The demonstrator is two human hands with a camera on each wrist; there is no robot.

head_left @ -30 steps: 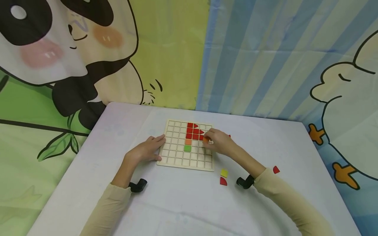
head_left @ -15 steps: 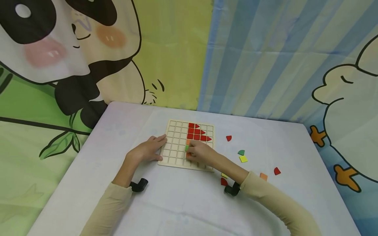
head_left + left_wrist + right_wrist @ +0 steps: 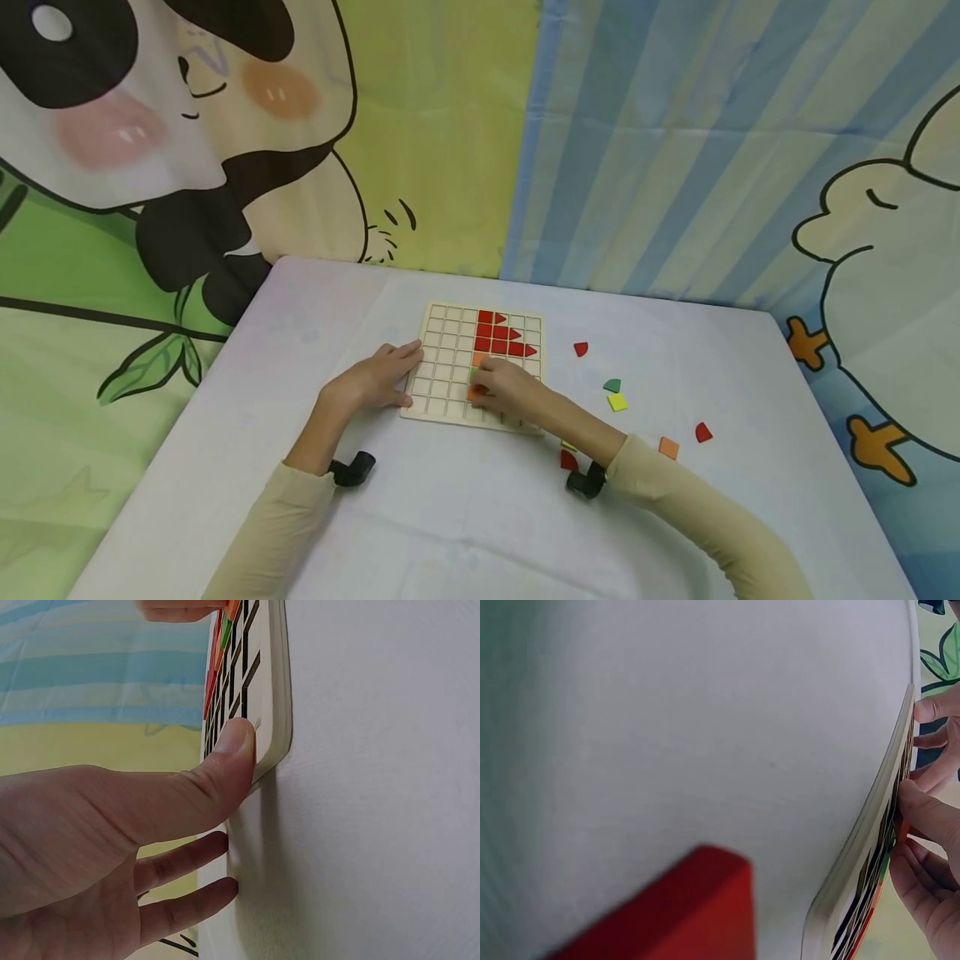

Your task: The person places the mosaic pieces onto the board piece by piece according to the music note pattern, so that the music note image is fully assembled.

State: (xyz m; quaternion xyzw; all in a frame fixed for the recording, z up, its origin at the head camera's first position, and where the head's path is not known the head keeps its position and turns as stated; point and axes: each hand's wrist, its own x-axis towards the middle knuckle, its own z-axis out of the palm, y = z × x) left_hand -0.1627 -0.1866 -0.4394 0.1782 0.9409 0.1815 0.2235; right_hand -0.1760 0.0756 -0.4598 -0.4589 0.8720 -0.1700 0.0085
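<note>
A square wooden grid board (image 3: 442, 387) lies on the white table. My left hand (image 3: 373, 377) rests along its left edge; in the left wrist view the thumb (image 3: 234, 739) presses the board's corner, other fingers spread beside it. Over the board's front half, my right hand (image 3: 513, 387) pinches an orange square tile (image 3: 475, 392) between thumb and fingertips, right at the cell in front of a green tile (image 3: 473, 372). Another orange tile (image 3: 480, 358) sits behind the green one. Red tiles (image 3: 492, 331) fill three stepped rows with pointed right ends at the back.
Right of the board lie a red quarter-round piece (image 3: 581, 349), a green piece (image 3: 612, 385), a yellow tile (image 3: 617, 402), an orange tile (image 3: 669, 447) and another red piece (image 3: 703, 432). A red piece (image 3: 569, 460) lies by the right wrist's black camera (image 3: 587, 482).
My right hand has moved left and toward the front with the orange tile, from the board's right side to the column of orange and green tiles. The left hand stays put.
</note>
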